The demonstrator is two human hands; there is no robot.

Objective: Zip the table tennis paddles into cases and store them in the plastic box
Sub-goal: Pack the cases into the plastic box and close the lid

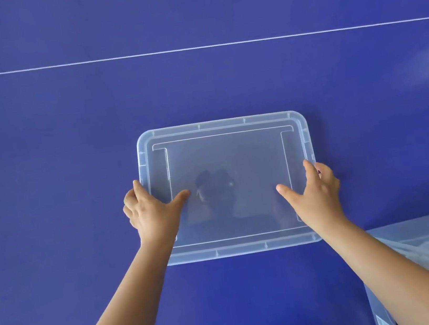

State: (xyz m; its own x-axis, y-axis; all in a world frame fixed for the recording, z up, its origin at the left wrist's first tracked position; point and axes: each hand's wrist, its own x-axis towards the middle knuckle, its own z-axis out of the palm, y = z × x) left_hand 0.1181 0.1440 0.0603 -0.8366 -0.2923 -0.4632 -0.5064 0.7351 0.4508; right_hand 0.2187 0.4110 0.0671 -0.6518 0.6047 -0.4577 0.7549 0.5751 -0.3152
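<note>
The clear lid (229,185) is gripped at its short edges by the left hand (150,212) and right hand (315,195). It is judged light, thin, flexible and slick, best held by both rims. The box (400,241) is seen at lower right.

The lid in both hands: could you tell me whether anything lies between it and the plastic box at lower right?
Nothing visible does. The clear lid, held by the left hand and right hand, lies on bare blue table. The plastic box shows only partly, under the right forearm.
</note>
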